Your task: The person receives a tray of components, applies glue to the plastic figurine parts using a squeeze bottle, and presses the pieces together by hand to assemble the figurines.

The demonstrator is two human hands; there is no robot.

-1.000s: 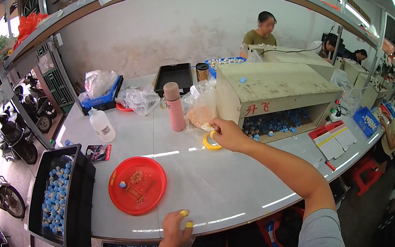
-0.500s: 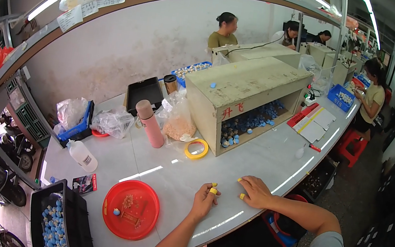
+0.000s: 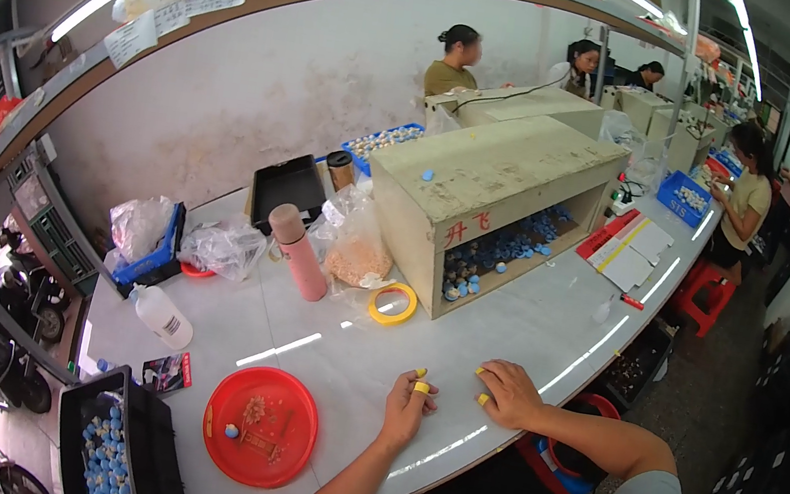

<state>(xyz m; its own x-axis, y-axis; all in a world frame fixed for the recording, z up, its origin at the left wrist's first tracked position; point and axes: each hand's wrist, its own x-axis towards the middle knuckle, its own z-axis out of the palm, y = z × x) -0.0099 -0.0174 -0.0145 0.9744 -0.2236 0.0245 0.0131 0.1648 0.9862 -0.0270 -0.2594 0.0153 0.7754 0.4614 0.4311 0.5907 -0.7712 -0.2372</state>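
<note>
My left hand [image 3: 408, 406] rests on the grey table, its fingers loosely curled and a little apart, with nothing seen in it. Yellow tape is wrapped round two of its fingertips. To its right, my right hand [image 3: 508, 394] lies palm down near the table's front edge, fingers bent and apart, also with yellow tape on two fingertips. It holds nothing visible. Nearest to the left hand is a round red plastic tray [image 3: 292, 465], holding one small blue-and-white piece [image 3: 232, 431] and some beige bits.
A black crate [image 3: 159, 451] of blue-and-white pieces stands at the left. Behind my hands are a yellow tape roll [image 3: 373, 305], a pink flask [image 3: 300, 259], a white bottle [image 3: 163, 318] and a large cream box [image 3: 496, 175] with blue pieces inside. Several people sit or stand beyond.
My hands stay almost in place on the table. Farther off, one seated person has raised their head, and a person at the far right has shifted. The view has tilted slightly.
</note>
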